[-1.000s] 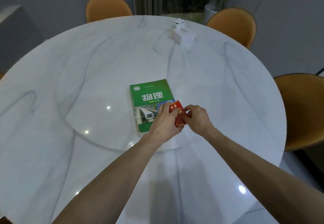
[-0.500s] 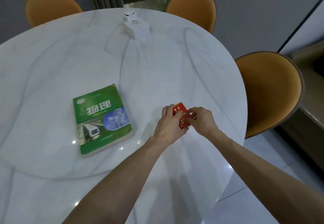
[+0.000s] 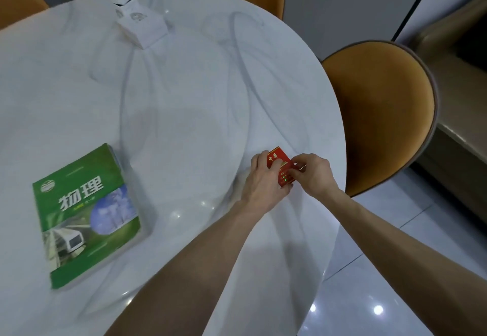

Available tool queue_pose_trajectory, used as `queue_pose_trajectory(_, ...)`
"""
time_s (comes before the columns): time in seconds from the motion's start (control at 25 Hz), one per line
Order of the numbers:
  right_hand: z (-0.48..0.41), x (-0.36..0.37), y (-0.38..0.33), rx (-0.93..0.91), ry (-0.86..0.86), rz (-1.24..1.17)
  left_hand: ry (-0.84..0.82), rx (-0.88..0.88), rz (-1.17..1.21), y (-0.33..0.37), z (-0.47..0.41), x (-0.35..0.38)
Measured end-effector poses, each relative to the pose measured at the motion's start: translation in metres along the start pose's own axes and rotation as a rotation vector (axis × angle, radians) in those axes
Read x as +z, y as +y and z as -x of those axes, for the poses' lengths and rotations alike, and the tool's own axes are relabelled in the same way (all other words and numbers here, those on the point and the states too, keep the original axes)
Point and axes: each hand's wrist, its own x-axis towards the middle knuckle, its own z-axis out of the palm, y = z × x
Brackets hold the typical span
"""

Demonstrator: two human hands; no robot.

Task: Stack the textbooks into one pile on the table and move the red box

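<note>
Red box [image 3: 279, 167] pinched between left hand [image 3: 263, 183] and right hand [image 3: 315, 175] fingers, right by the table [image 3: 184, 93] edge, green textbook [image 3: 87, 214] well off left, bare marble between.

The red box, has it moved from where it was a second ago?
Yes. The red box, held by the left hand and right hand, was touching the green textbook; now it sits well to the right, near the table edge.
</note>
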Motion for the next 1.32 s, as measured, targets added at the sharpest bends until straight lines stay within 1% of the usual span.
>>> queue_pose_trajectory(0.12, -0.014, -0.001, 0.016, 0.038, 0.014, 0.005, -0.060, -0.004, 0.053, 0.005, -0.017, 0.017)
queue_pose_trajectory(0.24, -0.025, -0.001, 0.027, 0.055, 0.030, 0.015, -0.103, -0.004, 0.057, 0.008, -0.029, 0.029)
queue_pose_trajectory(0.68, -0.041, 0.007, 0.037, 0.078, 0.040, 0.019, -0.035, 0.013, 0.047, 0.006, -0.042, 0.049)
queue_pose_trajectory(0.84, -0.042, 0.006, 0.038, 0.089, 0.024, 0.021, -0.049, 0.018, 0.039, 0.007, -0.040, 0.047)
queue_pose_trajectory(1.0, -0.044, 0.005, 0.035, 0.103, -0.008, 0.048, -0.119, -0.020, 0.057, 0.006, -0.039, 0.034)
queue_pose_trajectory(1.12, -0.040, 0.002, 0.028, 0.080, -0.008, 0.133, -0.081, -0.002, 0.014, 0.006, -0.034, 0.018)
queue_pose_trajectory(1.24, -0.034, 0.001, 0.015, -0.005, 0.021, 0.293, -0.095, -0.006, -0.066, 0.002, -0.026, -0.008)
queue_pose_trajectory(1.32, -0.026, 0.003, 0.000, -0.073, 0.016, 0.370, -0.072, -0.030, -0.085, -0.003, -0.017, -0.027)
